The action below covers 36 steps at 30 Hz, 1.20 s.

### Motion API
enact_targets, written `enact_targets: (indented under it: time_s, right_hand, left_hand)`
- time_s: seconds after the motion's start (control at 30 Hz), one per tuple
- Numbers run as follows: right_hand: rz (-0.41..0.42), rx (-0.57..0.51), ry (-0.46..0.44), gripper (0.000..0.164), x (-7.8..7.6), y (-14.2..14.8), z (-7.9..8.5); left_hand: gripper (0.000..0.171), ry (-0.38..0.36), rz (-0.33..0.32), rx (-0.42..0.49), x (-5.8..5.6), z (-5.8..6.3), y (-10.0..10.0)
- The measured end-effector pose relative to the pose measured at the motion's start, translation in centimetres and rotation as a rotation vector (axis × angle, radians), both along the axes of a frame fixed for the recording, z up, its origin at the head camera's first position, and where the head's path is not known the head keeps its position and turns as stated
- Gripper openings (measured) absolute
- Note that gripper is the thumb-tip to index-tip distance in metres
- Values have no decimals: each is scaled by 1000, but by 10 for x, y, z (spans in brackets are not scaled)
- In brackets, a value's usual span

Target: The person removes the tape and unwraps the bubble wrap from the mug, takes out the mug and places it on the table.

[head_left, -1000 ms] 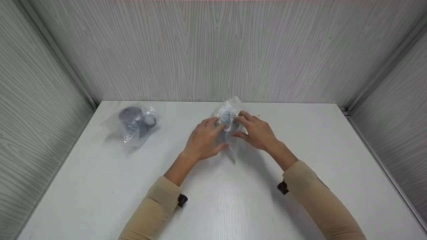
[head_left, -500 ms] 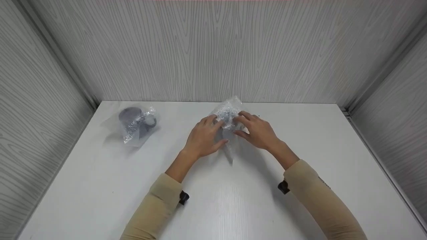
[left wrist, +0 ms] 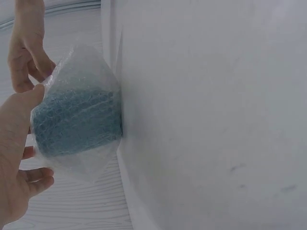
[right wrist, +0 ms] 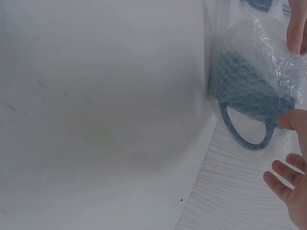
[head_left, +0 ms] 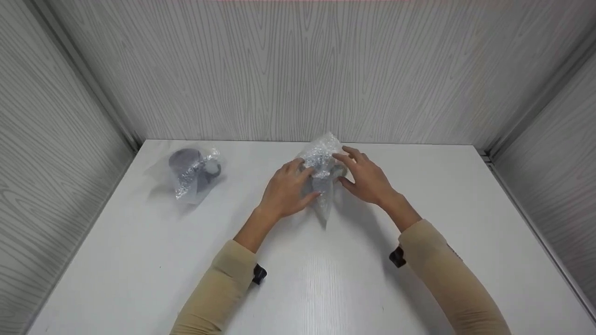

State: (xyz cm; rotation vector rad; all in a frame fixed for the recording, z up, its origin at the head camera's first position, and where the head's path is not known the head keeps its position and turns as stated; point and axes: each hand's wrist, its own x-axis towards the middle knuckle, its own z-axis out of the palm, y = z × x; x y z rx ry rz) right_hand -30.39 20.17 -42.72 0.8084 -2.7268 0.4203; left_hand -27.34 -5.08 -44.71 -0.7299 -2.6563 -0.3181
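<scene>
A blue mug in bubble wrap (head_left: 321, 181) stands at the back middle of the white table, the wrap rising to a loose point above it. My left hand (head_left: 286, 188) holds its left side, thumb toward the front and fingers curved around the far side. In the left wrist view the wrapped mug (left wrist: 79, 122) looks bluish through the film. My right hand (head_left: 368, 179) is at the right side, fingers spread and thumb touching the wrap by the handle. That handle (right wrist: 232, 127) shows through the film in the right wrist view.
A second mug in clear bubble wrap (head_left: 186, 170) sits at the back left of the table (head_left: 307, 279). Grey wood-grain panels (head_left: 288, 70) rise behind and at both sides. A small dark camera (head_left: 259, 273) sits at each wrist.
My right hand has shifted slightly right and away, uncovering more of the mug's right side. The left hand stays nearly in place. The wrap's lower flap has shifted a little.
</scene>
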Motion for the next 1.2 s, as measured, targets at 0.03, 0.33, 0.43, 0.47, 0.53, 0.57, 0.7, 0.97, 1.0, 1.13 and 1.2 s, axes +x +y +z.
enact_targets:
  time_s: [0.03,0.33,0.43,0.47,0.53,0.57,0.7,0.97,1.0,1.13,1.2]
  right_hand:
    - [-9,-1,-9,61,-1,1,-1]
    - [-41,-34,-62,75,-13,7,-8]
    - [-27,-40,-66,75,-15,5,-11]
    - [-22,-43,-68,75,-15,4,-12]
    - [-20,-47,-79,75,-16,3,-13]
    - [-20,-48,-88,74,-16,2,-14]
    - [-39,-56,-119,71,-17,-2,-14]
    - [-64,-58,-134,65,-17,-3,-13]
    - [-63,-60,-134,65,-16,-3,-13]
    - [-63,-67,-123,62,-15,-3,-13]
    - [-58,-68,-113,61,-14,-3,-13]
  left_hand:
    - [61,-4,-1,5,0,0,0]
    - [62,-20,3,-1,-1,2,2]
    - [62,-10,4,-20,-1,1,2]
    - [62,-5,4,-24,-1,1,2]
    - [62,1,7,-34,-1,1,1]
    - [61,3,9,-38,-1,1,1]
    - [60,-9,10,-24,-1,1,0]
    - [58,-25,5,1,-1,2,3]
    - [58,-25,5,2,-1,2,3]
    - [58,-22,5,2,-2,3,3]
    - [57,-22,5,3,-3,3,2]
